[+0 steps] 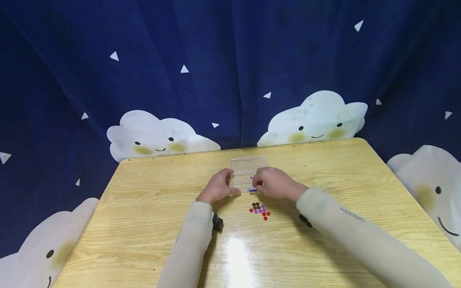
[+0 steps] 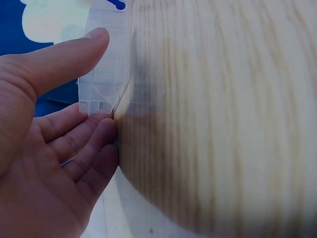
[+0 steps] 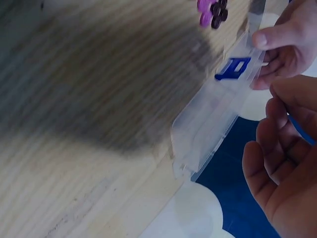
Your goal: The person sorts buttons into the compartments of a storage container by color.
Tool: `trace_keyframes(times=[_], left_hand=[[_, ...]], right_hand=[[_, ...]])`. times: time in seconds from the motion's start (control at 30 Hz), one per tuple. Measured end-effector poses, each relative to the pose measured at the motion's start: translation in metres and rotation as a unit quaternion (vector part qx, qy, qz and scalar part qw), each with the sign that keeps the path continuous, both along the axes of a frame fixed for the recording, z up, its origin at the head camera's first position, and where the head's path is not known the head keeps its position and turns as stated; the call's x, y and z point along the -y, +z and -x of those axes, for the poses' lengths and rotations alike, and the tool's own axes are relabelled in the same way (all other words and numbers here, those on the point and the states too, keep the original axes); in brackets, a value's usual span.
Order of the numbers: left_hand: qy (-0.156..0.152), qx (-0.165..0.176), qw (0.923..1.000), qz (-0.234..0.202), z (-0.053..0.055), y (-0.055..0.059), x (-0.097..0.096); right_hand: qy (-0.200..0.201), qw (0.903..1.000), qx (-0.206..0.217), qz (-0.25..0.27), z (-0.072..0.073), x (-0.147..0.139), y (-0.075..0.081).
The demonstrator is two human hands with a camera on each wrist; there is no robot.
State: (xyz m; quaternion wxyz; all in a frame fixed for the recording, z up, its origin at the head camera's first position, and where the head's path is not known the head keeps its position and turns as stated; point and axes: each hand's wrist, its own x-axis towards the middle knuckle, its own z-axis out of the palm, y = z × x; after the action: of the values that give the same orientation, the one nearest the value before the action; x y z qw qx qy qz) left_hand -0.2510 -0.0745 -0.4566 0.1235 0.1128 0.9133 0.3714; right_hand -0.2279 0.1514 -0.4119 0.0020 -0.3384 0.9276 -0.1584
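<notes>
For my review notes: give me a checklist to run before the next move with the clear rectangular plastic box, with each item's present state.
1. Clear rectangular plastic box steadied: ok; the left hand holds its left end.
2. Transparent hinged lid open: ok, raised at the back.
3. Blue plastic latch visible: ok, at the front edge.
4. Right hand holding a piece: cannot tell; its curled fingers hide any.
5. Small round red pieces gathered together: not ok; one lies apart, left of the purple pieces.
6. Small round dark pieces within view: ok, on the table before the box.
</notes>
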Motion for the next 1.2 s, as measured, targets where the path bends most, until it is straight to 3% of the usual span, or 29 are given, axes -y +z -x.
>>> trace_keyframes(times=[0.3,0.6,0.83,1.2], left_hand=[[0.012,0.003,0.9999,0.0,-0.002,-0.001,0.002],[0.015,0.011,0.9998,-0.011,-0.002,-0.001,0.002],[0.016,0.015,0.9996,-0.02,-0.002,-0.002,0.002],[0.018,0.023,0.9992,-0.027,-0.003,-0.001,0.001]], right_hand=[[0.003,1.0,0.005,0.006,-0.02,0.001,-0.011],[-0.005,0.9999,0.013,-0.002,-0.027,-0.003,-0.03],[-0.035,0.9989,0.009,0.032,-0.032,-0.007,-0.03],[-0.039,0.9987,0.031,0.012,-0.033,-0.013,-0.037]])
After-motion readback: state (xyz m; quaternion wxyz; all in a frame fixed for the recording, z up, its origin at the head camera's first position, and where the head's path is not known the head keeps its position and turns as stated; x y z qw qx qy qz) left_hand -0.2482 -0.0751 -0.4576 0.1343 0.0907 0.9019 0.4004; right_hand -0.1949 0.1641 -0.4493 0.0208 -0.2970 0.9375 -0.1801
